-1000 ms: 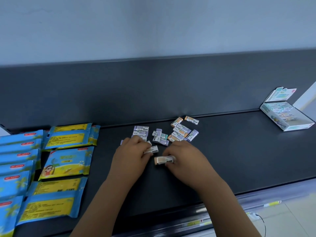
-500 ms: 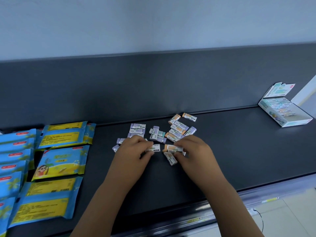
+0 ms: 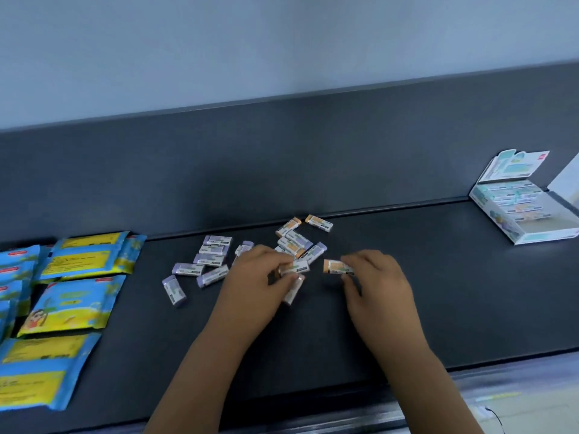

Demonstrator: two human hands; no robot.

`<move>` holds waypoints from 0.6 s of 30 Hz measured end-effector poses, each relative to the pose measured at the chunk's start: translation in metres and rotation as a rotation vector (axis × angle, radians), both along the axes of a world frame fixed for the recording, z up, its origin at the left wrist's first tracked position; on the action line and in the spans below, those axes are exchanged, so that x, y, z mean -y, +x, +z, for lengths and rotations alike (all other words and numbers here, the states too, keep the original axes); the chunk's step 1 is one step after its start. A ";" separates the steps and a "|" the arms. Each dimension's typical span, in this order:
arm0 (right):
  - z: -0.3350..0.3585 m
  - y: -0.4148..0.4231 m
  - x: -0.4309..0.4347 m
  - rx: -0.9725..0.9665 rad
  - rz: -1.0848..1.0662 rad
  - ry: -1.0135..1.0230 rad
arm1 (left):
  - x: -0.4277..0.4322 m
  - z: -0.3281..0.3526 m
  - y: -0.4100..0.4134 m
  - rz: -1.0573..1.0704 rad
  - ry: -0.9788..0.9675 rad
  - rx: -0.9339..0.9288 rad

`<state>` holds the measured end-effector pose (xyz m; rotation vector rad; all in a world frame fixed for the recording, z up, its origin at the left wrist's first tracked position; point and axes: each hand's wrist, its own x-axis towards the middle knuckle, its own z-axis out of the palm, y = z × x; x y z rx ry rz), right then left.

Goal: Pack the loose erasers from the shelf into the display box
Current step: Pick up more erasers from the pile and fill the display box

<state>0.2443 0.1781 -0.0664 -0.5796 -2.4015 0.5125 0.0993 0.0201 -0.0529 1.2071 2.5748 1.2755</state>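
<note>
Several small loose erasers (image 3: 213,249) in white sleeves with purple or orange ends lie scattered on the dark shelf (image 3: 438,277). My left hand (image 3: 253,286) grips a couple of erasers (image 3: 294,267) at the middle of the pile. To its right, my right hand (image 3: 376,280) pinches one orange-ended eraser (image 3: 336,267) just above the shelf. The open display box (image 3: 532,233) stands far to the right against the back wall, its lid flap up and rows of erasers inside.
Blue and yellow flat packets (image 3: 72,305) cover the left end of the shelf. A dark back panel (image 3: 282,158) rises behind the shelf. The shelf's front edge (image 3: 344,402) runs below my arms, with floor at the lower right.
My left hand has moved right onto the pile and taken erasers. My right hand has drawn away to the right with an orange-ended eraser. The view has shifted slightly.
</note>
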 end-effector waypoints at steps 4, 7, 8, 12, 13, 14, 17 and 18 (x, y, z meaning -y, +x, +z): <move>0.000 0.029 -0.055 0.016 -0.015 -0.009 | -0.045 0.004 0.025 0.037 -0.008 -0.035; 0.003 0.047 -0.089 0.023 0.032 -0.004 | -0.078 0.006 0.049 0.068 -0.011 -0.055; 0.004 0.052 -0.099 0.027 0.058 0.001 | -0.087 0.005 0.056 0.078 -0.011 -0.063; 0.005 0.065 -0.132 0.028 0.108 -0.034 | -0.107 0.006 0.076 0.096 -0.045 -0.046; 0.005 0.067 -0.136 0.020 0.110 -0.050 | -0.109 0.006 0.080 0.096 -0.055 -0.048; 0.006 0.069 -0.138 0.014 0.117 -0.064 | -0.110 0.007 0.083 0.099 -0.061 -0.054; 0.011 0.071 -0.142 0.013 0.150 -0.075 | -0.114 0.009 0.087 0.120 -0.049 -0.076; 0.011 0.070 -0.143 0.020 0.154 -0.068 | -0.115 0.009 0.088 0.130 -0.049 -0.099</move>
